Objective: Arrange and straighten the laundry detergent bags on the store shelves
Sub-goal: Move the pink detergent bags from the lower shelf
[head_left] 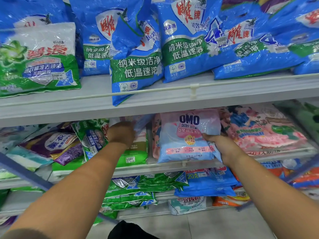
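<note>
A pink and blue OMO detergent bag [186, 137] stands upright at the front of the middle shelf. My right hand [219, 145] grips its lower right edge, thumb on the front. My left hand [121, 133] reaches deeper into the same shelf and holds the top of a pale bag [141, 123] behind a green and white one [136, 152]; its fingers are hidden. To the left a green bag [93, 137] leans tilted. On the top shelf stand blue bags [186, 40], and one blue bag [136, 66] hangs forward over the shelf's rail.
A green and white bag [38, 59] stands at the top shelf's left. Pink flowered bags [262, 128] lie right of the OMO bag, purple ones [57, 145] at the far left. Lower shelves hold green [138, 190], blue [207, 181] and orange bags. A white rail [193, 90] edges the top shelf.
</note>
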Available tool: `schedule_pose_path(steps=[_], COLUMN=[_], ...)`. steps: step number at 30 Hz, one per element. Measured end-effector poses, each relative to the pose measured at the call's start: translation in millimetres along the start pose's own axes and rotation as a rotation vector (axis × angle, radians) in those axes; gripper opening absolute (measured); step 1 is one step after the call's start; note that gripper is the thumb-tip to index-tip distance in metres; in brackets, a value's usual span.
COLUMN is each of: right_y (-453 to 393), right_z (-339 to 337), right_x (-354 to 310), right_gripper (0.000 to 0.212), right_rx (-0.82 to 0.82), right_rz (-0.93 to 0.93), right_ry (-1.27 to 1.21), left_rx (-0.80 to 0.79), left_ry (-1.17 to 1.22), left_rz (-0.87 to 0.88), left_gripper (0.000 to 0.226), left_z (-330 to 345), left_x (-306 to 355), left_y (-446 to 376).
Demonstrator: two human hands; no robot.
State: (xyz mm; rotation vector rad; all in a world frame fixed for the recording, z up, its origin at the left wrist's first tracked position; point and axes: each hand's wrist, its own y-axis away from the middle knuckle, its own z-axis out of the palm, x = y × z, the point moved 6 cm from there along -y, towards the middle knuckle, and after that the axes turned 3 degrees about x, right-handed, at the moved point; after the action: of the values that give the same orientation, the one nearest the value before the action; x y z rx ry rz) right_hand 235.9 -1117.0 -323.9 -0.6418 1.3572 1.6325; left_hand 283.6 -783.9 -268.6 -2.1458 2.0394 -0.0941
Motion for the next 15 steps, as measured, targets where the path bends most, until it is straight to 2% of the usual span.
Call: schedule_pose_path(steps=[3,5,8,12,15], right_y=[1,-1,-1,4,7], right_z=[1,-1,-2,-3,-4], right_x=[0,1,1,1,-2], right_gripper=[0.016,0.017,0.018,0.02,0.029], right_rx=[0.0,0.011,0.017,0.025,0.032], right_rz=[0.006,0.008,0.033,0.055,0.072], right_ry=[-0.005,0.01,0.038,0.068,0.086], left_rx=[0.043,0.081,0.22,0.23,0.264], left_ry=[0.125,0.158,0.225,0.407,0.477], left_rz=[0.048,0.107,0.222,0.16,0.031], left_gripper=[0.035,0.028,0.022,0.027,0.024], left_z=[-14,-27,-41,-29,-18], left_x=[-1,-4,-13,-36,-45], left_y=[6,23,62,108,130])
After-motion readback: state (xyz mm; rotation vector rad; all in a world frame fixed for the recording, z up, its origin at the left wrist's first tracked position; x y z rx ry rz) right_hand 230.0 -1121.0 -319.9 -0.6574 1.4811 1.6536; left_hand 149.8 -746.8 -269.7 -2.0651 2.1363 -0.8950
